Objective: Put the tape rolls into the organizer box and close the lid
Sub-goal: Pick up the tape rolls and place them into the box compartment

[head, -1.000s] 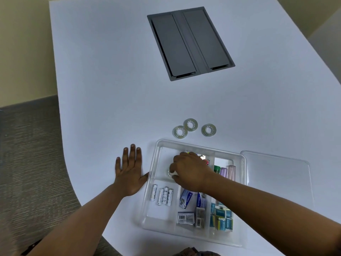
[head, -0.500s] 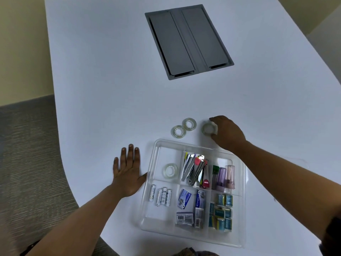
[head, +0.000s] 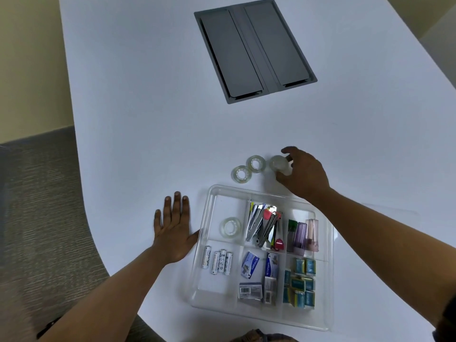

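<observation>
The clear organizer box [head: 204,225] lies open on the white table in front of me. One clear tape roll [head: 231,226] lies in its far-left compartment. Two more tape rolls [head: 241,174] [head: 256,164] rest on the table just beyond the box. My right hand [head: 302,172] pinches a third roll [head: 278,163] beside them, tilted up off the table. My left hand [head: 172,228] lies flat on the table, thumb against the box's left wall. The clear lid [head: 394,213] lies to the right of the box, mostly behind my right forearm.
Other box compartments hold batteries [head: 217,262], staplers [head: 264,224], staple boxes [head: 259,277] and small teal packets [head: 299,280]. A grey cable hatch [head: 254,49] is set into the table farther away. The table's curved edge runs close on the left, with carpet below.
My right hand left one tape roll in the box's far-left compartment, moved out beyond the box and took hold of the rightmost roll on the table. My left hand stayed put.
</observation>
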